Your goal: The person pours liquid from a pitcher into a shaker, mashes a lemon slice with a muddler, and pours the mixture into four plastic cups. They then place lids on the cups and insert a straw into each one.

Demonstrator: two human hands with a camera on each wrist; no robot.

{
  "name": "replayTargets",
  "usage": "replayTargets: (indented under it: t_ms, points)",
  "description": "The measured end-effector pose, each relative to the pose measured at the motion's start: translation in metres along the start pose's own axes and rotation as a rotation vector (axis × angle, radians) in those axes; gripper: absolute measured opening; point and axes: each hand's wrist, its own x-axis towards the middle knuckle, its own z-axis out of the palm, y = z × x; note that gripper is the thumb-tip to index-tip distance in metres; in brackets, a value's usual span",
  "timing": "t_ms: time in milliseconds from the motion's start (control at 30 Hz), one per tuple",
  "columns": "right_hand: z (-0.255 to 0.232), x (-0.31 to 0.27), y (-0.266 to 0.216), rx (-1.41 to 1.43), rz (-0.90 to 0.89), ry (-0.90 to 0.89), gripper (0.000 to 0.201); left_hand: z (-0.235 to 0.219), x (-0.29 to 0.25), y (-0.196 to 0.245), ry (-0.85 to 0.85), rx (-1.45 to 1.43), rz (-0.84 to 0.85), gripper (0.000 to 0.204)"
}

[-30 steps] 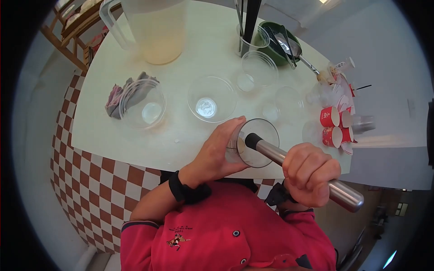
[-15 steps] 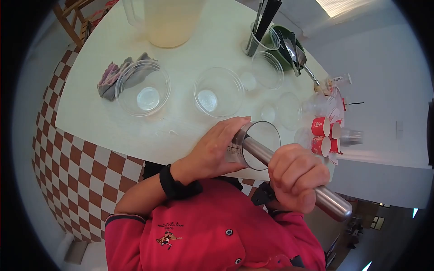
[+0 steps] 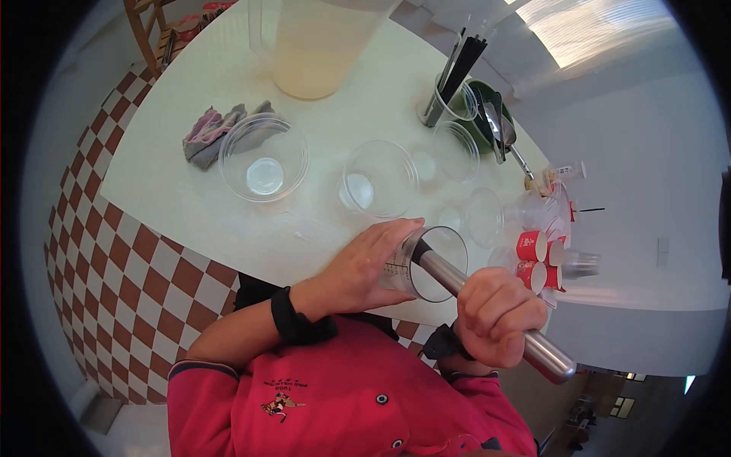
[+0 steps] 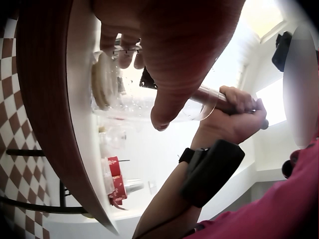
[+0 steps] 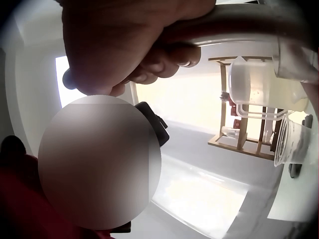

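Observation:
Near the table's front edge the left hand (image 3: pixel 367 263) grips a clear measuring glass (image 3: pixel 445 283) with dark markings, its fingers and thumb around the side. The right hand (image 3: pixel 501 316) is curled round a steel muddler (image 3: pixel 550 358), whose black head (image 3: pixel 420 250) is inside the glass. In the left wrist view, the glass (image 4: pixel 134 102) holds pale round pieces (image 4: pixel 102 80) at its bottom, and the right hand (image 4: pixel 234 119) holds the muddler beyond the rim. The right wrist view shows the right hand (image 5: pixel 119 45) closed round the steel shaft (image 5: pixel 229 25).
Clear plastic bowls (image 3: pixel 265 177) stand behind the hands, one beside a grey and pink cloth (image 3: pixel 205 137). A large pitcher (image 3: pixel 316 53) of pale liquid stands at the back. Rightward are a cup of black straws (image 3: pixel 459 68), a green bowl (image 3: pixel 481 135) and red paper cups (image 3: pixel 531 246).
The head view has shifted, moving the table's things within it. The muddler has moved slightly inside the glass; both hands keep their grips.

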Motion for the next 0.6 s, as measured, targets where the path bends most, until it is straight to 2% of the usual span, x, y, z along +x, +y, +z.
replayTargets:
  t_ms: [100,200,267,333,433,600]
  points:
    - [0.002,-0.003,-0.009,0.114,-0.089,0.029,0.021,-0.002,0.003,0.000,0.015,0.000,-0.013,0.099]
    - [-0.001,-0.010,0.004,-0.139,0.088,0.024,0.020,0.000,0.001,0.001,-0.003,-0.020,-0.017,0.100]
    - [0.001,-0.013,-0.002,-0.053,-0.041,-0.006,0.020,-0.002,0.002,-0.001,0.004,0.002,0.002,0.102]
    - [0.012,-0.010,-0.012,-0.029,-0.165,0.015,0.029,-0.001,0.001,-0.001,0.020,0.005,0.010,0.099]
    - [0.009,-0.008,-0.005,-0.220,-0.131,-0.026,0.030,-0.001,0.001,0.001,-0.005,-0.004,-0.009,0.099]
    - [0.015,-0.013,-0.014,0.026,-0.085,0.025,0.028,-0.001,0.002,0.001,-0.001,-0.004,-0.007,0.096]
